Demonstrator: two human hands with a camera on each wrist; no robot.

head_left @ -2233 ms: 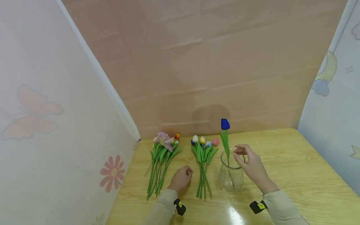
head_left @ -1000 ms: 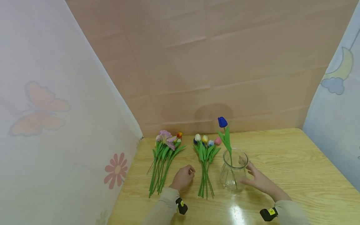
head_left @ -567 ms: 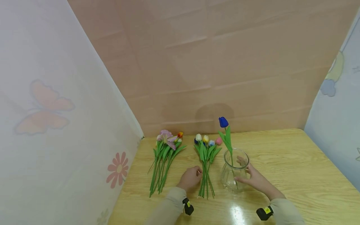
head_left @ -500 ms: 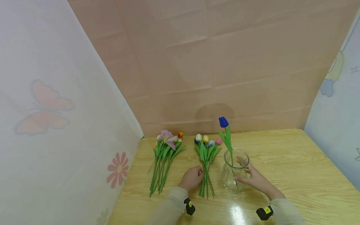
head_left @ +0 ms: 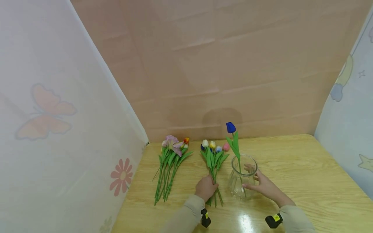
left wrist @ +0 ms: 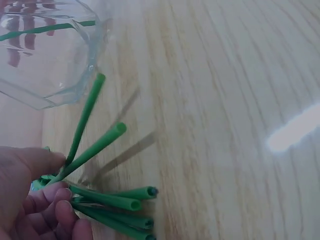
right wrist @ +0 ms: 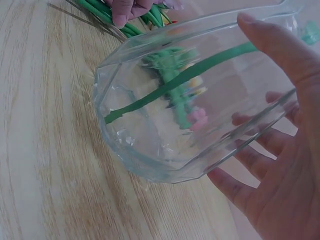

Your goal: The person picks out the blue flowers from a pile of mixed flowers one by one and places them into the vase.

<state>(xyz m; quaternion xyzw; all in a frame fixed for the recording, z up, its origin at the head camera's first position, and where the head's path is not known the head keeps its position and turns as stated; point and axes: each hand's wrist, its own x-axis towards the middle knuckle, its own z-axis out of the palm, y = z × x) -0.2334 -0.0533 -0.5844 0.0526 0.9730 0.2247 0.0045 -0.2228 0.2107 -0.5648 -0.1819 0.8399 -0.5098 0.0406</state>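
Observation:
My left hand grips the green stems of the middle bunch of tulips, whose white, yellow, pale blue and pink heads point away from me. In the left wrist view, thumb and fingers close round the stems, and the cut ends fan out over the table. My right hand holds the clear glass vase from its right side, thumb in front and fingers behind, as the right wrist view also shows. One dark blue tulip stands in the vase, leaning left against the rim.
Another bunch of artificial flowers, with a large pink-purple bloom, lies at the left of the wooden table. A brown backdrop rises behind the table, and printed cloth panels flank both sides.
My right hand has left the blue tulip's side above the rim and moved down onto the vase's side. My left hand has moved right and taken hold of the middle bunch's stems.

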